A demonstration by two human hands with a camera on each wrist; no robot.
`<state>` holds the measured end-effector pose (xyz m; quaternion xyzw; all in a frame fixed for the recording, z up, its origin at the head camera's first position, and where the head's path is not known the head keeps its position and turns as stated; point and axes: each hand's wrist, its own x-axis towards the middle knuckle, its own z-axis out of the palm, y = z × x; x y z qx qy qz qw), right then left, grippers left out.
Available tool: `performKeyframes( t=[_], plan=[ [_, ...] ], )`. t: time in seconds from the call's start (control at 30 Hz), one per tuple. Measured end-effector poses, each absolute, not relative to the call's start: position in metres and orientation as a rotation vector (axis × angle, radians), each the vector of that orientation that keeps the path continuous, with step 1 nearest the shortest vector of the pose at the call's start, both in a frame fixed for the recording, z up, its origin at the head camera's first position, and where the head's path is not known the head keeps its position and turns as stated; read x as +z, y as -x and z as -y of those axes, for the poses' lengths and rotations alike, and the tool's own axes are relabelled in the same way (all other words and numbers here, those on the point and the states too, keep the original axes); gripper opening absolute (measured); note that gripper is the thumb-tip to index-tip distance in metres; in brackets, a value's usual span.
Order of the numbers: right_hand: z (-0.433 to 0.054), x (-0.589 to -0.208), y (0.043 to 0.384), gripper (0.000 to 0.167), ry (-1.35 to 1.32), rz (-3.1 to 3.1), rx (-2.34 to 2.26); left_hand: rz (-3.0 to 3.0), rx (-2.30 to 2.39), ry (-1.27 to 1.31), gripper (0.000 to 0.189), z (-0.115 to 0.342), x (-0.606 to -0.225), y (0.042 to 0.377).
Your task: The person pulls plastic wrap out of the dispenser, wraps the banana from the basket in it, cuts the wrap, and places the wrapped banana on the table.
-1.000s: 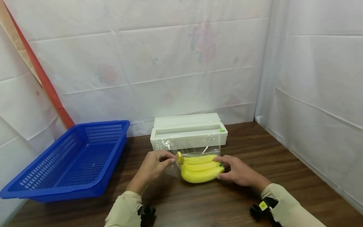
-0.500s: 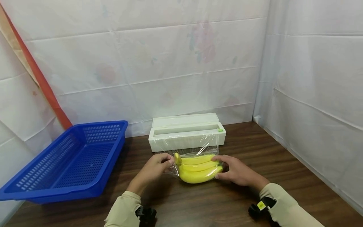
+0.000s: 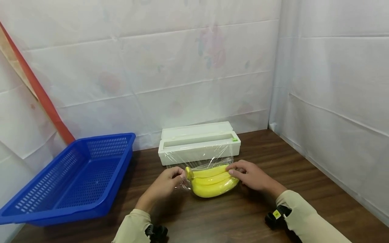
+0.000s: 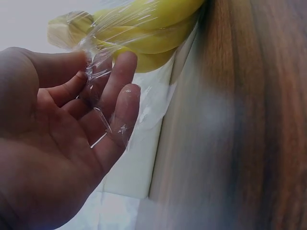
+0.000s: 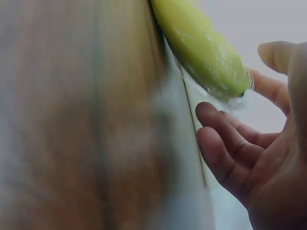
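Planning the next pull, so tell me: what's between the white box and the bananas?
Clear plastic film bridges that short stretch above the table, from the white box to the bananas; the head view shows it.

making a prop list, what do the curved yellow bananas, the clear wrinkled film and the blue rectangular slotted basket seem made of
Curved yellow bananas: smooth, glossy, unblemished-looking, perhaps plastic; glare leaves real fruit possible.
Clear wrinkled film: thin, glossy plastic, judging by see-through creases and bright streaks.
Blue rectangular slotted basket: probably smooth moulded plastic, given even colour and regular slots.
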<state>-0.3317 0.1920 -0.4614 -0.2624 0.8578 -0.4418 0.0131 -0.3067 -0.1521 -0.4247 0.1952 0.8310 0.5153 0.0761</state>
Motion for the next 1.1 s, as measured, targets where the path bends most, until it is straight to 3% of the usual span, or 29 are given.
performKeyframes(
  t=[0.3, 0.53, 0.67, 0.9, 1.1],
  plan=[
    [-0.201, -0.450, 0.351, 0.029, 0.734, -2.686, -1.458, -2.473, 1.551, -0.674, 0.013, 0.146, -0.429, 0.311],
    [-0.195, -0.446, 0.372, 0.031, 0.289, -2.798, -1.608, -2.463, 1.584, -0.696, 0.009, 0.141, -0.430, 0.312],
    [-0.191, -0.454, 0.381, 0.032, 0.206, -2.928, -1.551, -2.422, 1.661, -0.679, 0.006, 0.137, -0.431, 0.310],
    [-0.188, -0.470, 0.381, 0.022, 0.253, -3.018, -1.439, -2.449, 1.663, -0.630, 0.046, 0.138, -0.436, 0.306],
    [-0.178, -0.465, 0.384, 0.020, 0.322, -2.981, -1.492, -2.584, 1.596, -0.589, 0.043, 0.141, -0.428, 0.305]
  ],
)
